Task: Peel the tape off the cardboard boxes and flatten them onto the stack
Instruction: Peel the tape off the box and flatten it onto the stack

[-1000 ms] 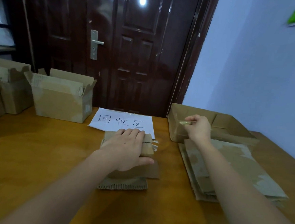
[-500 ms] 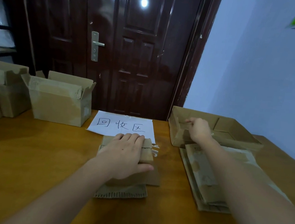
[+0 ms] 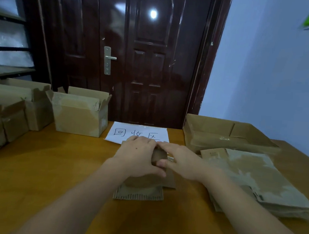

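Nearest to me, a ribbed strip of brown corrugated cardboard lies flat on the orange-brown wooden table, and a small flattened brown cardboard box rests on top of it. My left hand lies palm-down over that small box, fingers straight and pressing, thumb stretched along its near edge. My right hand sits just beside it on the same box, fingers laid forward and thumb touching the cardboard; I cannot tell whether it pinches anything. To the right, a stack of flattened tan cardboard sheets lies on the table with torn pale patches on its top face. Beyond my hands, a white paper sheet with black handwritten characters lies flat, its near edge hidden by my fingers. Further right stands a shallow open brown cardboard tray box. On the left stand upright open cardboard boxes. Behind everything is a glossy dark brown door.
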A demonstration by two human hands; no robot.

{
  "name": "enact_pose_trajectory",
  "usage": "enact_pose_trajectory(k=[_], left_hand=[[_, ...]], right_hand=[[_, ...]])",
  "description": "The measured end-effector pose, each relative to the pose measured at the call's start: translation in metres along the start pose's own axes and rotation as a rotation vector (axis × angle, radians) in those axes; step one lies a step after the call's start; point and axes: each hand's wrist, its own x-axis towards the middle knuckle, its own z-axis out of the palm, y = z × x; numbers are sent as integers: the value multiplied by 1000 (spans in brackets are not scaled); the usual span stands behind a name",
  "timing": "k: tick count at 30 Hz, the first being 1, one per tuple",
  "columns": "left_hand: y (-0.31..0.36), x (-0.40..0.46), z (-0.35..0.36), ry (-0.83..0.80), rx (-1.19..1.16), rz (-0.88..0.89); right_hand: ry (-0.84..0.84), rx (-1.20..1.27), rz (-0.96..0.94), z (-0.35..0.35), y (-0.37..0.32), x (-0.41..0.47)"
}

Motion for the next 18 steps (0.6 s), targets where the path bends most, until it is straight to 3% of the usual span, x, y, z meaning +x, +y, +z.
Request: enact_pose_trajectory(k=[5, 11, 15, 18], left_hand=[[-35, -26, -8, -25, 64, -3], [-49, -48, 2, 41, -67, 10], [-49, -55, -7, 199, -61, 113], [-49, -67, -14, 348, 11, 227]], right_hand=[[-71, -160, 55, -3, 4, -5], [-51, -214, 62, 3, -21, 0], [145, -245, 46, 6, -37, -8], [345, -331, -86, 9, -46, -22]])
